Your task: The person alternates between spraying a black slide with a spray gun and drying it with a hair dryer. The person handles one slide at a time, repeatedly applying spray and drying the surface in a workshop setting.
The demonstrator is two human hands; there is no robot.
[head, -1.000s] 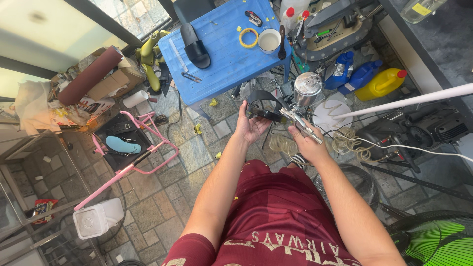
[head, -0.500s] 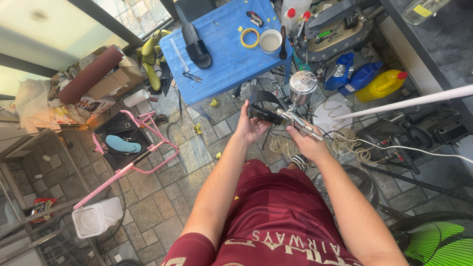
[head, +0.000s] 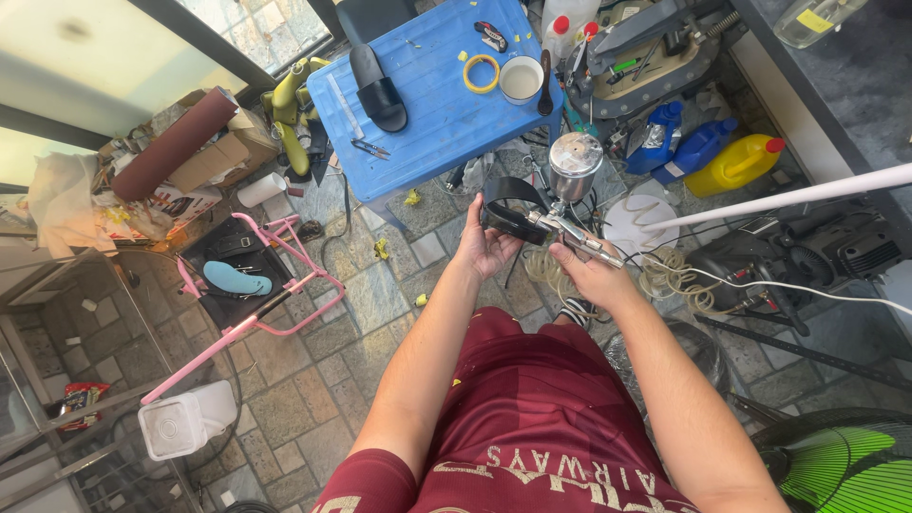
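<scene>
Two bare hands meet in front of us over the grey stone-tiled floor. Our left hand is cupped, fingers curled around a black curved plastic part, which rests against the palm and thumb. Our right hand is wrapped around the grip of a silver metal spray gun, fingers closed on its handle, with the gun's shiny round metal cup standing upright on top. The black part touches the front end of the gun, so both hands hold the work together just beyond our knees in the dark red shorts. Ahead of the hands stands a blue plastic table carrying a black rubber slipper, a yellow ring of tape and a white cup. To the right lie a yellow plastic jug with a red cap and a coil of pale hose; a long white pipe crosses above them. To the left a pink metal frame lies tipped on the tiles.
</scene>
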